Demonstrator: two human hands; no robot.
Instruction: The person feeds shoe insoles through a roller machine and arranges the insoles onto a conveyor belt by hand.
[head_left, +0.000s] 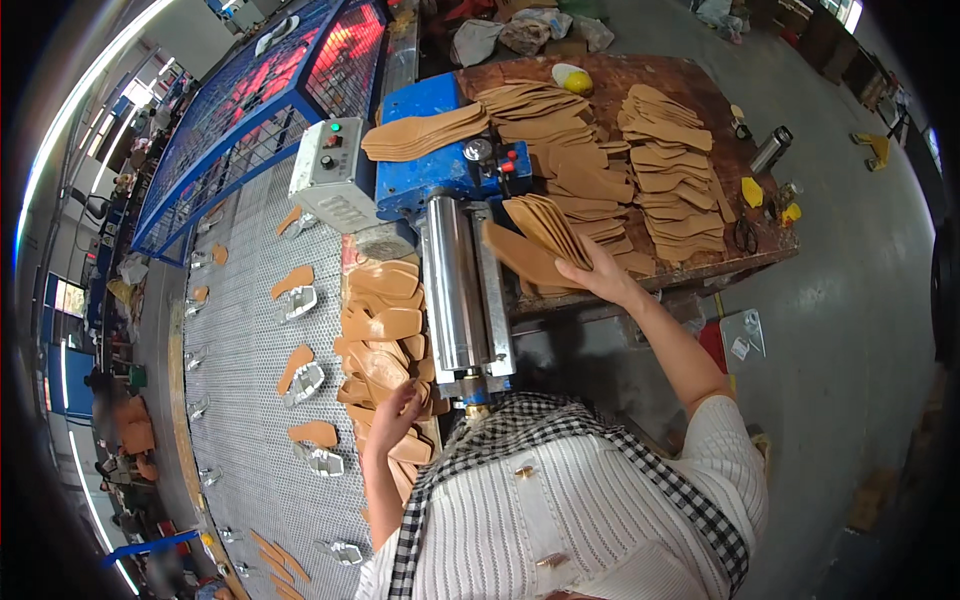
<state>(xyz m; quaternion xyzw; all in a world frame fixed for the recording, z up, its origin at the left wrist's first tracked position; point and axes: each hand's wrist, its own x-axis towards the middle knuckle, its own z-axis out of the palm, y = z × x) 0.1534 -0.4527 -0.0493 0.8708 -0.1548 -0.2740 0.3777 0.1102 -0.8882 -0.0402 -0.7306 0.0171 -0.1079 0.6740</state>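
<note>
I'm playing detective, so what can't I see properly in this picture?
All in the head view:
Right hand: some fingers, hidden by the insoles it holds.
Left hand: whether it touches the insole pile below; the hand itself covers that.
Gauge: reading too small.
Mesh belt: near end cut off by the lower edge.

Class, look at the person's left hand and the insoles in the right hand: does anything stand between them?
Yes. The shiny metal roller of the blue machine stands between them: the left hand is on its left side, by a loose pile of insoles, while the right hand holds the fanned insoles on its right.
</note>
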